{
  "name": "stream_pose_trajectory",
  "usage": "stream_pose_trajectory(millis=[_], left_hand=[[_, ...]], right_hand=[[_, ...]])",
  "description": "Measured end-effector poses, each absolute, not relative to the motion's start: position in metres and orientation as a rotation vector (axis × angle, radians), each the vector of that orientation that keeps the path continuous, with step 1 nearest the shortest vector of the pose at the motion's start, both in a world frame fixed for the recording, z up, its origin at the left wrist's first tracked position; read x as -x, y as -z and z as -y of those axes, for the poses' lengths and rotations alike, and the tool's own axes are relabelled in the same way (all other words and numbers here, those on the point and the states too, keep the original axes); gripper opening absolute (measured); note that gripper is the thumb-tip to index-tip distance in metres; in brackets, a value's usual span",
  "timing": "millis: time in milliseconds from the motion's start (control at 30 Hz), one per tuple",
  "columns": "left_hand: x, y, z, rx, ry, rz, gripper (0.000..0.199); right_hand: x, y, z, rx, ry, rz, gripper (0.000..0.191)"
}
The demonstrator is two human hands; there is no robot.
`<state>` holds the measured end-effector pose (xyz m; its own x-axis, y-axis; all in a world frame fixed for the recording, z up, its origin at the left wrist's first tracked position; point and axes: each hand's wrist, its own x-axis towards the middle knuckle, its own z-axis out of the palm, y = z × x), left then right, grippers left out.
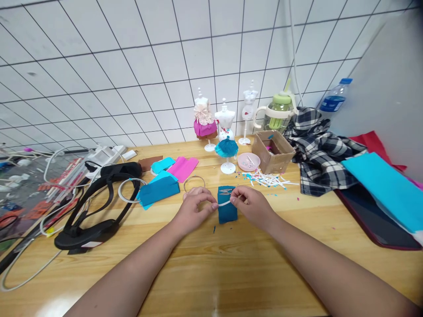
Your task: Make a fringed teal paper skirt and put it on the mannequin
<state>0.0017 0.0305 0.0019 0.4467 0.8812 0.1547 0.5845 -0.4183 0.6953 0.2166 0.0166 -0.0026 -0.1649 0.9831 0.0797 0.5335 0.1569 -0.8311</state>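
Observation:
A thin white strip is stretched between my two hands, slightly curved. My left hand pinches its left end between thumb and forefinger. At the other end, my right hand grips it with closed fingertips. Below the strip, a folded dark teal paper piece lies flat on the wooden table. Small metal snips rest on the upper part of that piece, close to my right fingertips. A ring-shaped roll is just behind my left hand, partly hidden by it.
Mini dress forms stand at the back, one with a teal skirt. Nearby are a pink dish, a cardboard box and white scraps. Blue paper and a black headset strap lie left, a plaid cloth right.

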Motion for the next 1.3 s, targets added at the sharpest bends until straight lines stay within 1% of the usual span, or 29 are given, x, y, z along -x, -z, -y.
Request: stream_pose_trajectory(millis=[100,233,333,400,533,667,767,833,900,1000,1067,1167,1300], left_hand=[[-0.002,0.001,-0.032,-2.138,-0.725,-1.298,0.028],[-0.003,0.006,-0.032,-2.165,-0.754,-1.282,0.032],[-0.006,0.008,-0.029,-2.204,-0.759,-1.182,0.021],[-0.008,0.008,-0.028,-2.217,-0.847,-1.124,0.017],[-0.008,0.007,-0.027,-2.212,-0.942,-0.944,0.018],[-0.008,0.009,-0.026,-2.144,-0.928,-0.865,0.020],[-0.011,0.011,-0.026,-2.055,-0.939,-0.873,0.021],[-0.013,0.014,-0.026,-1.937,-0.972,-0.906,0.021],[-0.014,0.016,-0.026,-1.738,-1.012,-0.893,0.022],[-0.015,0.019,-0.026,-1.319,-1.025,-0.681,0.036],[-0.017,0.019,-0.024,-1.109,-0.974,-0.516,0.047],[-0.018,0.017,-0.021,-1.041,-0.910,-0.440,0.053],[-0.017,0.013,-0.021,-1.248,-0.887,-0.517,0.050]], right_hand=[[-0.215,0.002,-0.015,1.443,-0.913,1.778,0.012],[-0.214,0.004,-0.015,1.438,-0.929,1.775,0.014],[-0.213,0.009,-0.016,1.432,-0.913,1.773,0.014],[-0.213,0.011,-0.016,1.425,-0.901,1.779,0.014],[-0.211,0.011,-0.016,1.427,-0.854,1.808,0.012],[-0.214,0.010,-0.018,1.421,-0.791,1.877,0.011],[-0.220,0.008,-0.021,1.436,-0.628,1.883,0.011],[-0.225,0.005,-0.021,1.415,-0.430,1.849,0.009],[-0.227,0.003,-0.019,1.300,-0.237,1.850,0.010],[-0.223,0.001,-0.012,1.064,-0.025,1.963,0.012],[-0.219,0.002,-0.008,0.998,0.084,2.033,0.014],[-0.216,0.005,-0.007,0.991,0.174,2.050,0.015],[-0.219,0.006,-0.007,1.039,0.127,2.079,0.018]])
